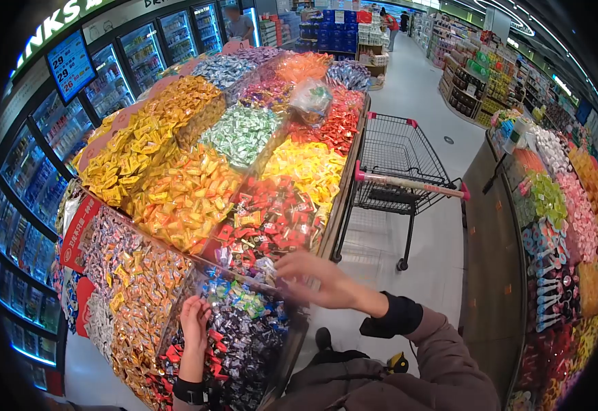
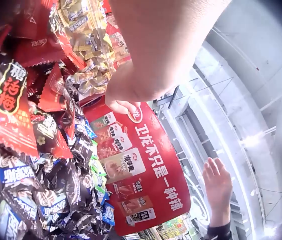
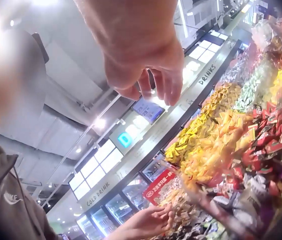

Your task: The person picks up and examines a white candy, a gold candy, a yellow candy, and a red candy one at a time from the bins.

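My left hand (image 1: 194, 325) is over a bin of dark-wrapped candies (image 1: 254, 335), near its clear divider, with red-wrapped candies (image 1: 214, 356) by the wrist. Its fingers are loosely bent with nothing visible in them. Farther right, my right hand (image 1: 316, 281) hovers palm down by the bin's right edge, close to red and black candies (image 1: 271, 212). In the right wrist view the fingers (image 3: 172, 87) of that hand hang slightly bent, holding nothing. The left wrist view shows red plum candy packets (image 2: 13, 100) and black-wrapped candies (image 2: 51, 195) close up.
More bins hold orange candies (image 1: 182, 198), yellow candies (image 1: 306, 164) and green-white candies (image 1: 240, 133). A tied clear bag (image 1: 310, 101) lies on the far bins. A shopping cart (image 1: 401, 161) stands to the right, before another candy display (image 1: 559, 253). Drink fridges (image 1: 66, 123) line the left.
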The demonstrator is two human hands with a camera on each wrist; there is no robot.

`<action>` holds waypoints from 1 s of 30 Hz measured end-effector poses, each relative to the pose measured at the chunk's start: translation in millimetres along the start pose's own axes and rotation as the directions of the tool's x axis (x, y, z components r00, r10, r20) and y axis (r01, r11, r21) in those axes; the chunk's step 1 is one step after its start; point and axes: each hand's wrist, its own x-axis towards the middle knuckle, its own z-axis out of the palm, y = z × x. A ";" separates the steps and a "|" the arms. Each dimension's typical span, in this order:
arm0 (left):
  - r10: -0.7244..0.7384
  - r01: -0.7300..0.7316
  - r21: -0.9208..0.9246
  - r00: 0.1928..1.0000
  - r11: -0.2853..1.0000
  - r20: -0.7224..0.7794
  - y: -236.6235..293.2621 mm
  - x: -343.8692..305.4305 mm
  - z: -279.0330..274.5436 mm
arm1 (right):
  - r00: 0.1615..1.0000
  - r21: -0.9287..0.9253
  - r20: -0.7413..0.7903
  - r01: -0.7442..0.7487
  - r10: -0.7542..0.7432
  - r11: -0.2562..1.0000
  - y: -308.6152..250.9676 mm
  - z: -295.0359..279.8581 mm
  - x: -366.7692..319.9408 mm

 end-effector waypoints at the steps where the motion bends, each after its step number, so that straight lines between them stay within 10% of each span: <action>1: 0.000 0.000 -0.001 1.000 1.000 0.025 -1.7 -3.2 -1.6 | 0.999 0.016 0.022 0.024 -0.024 1.000 -6.2 8.0 -14.0; 6: 0.000 -0.001 0.068 1.000 0.998 0.010 -2.1 -31.0 -3.2 | 0.999 0.131 0.033 -0.023 0.019 0.991 -21.4 60.5 -80.5; 9: 0.026 -0.028 0.114 1.000 0.993 0.016 -6.6 -46.0 -16.2 | 0.956 0.261 0.053 -0.294 0.290 0.920 -12.8 86.6 -118.9; 30: 0.151 -0.247 0.387 0.953 0.888 0.263 23.1 -121.6 -130.5 | 0.834 0.095 -0.110 -0.533 0.541 0.841 -59.6 238.6 -166.5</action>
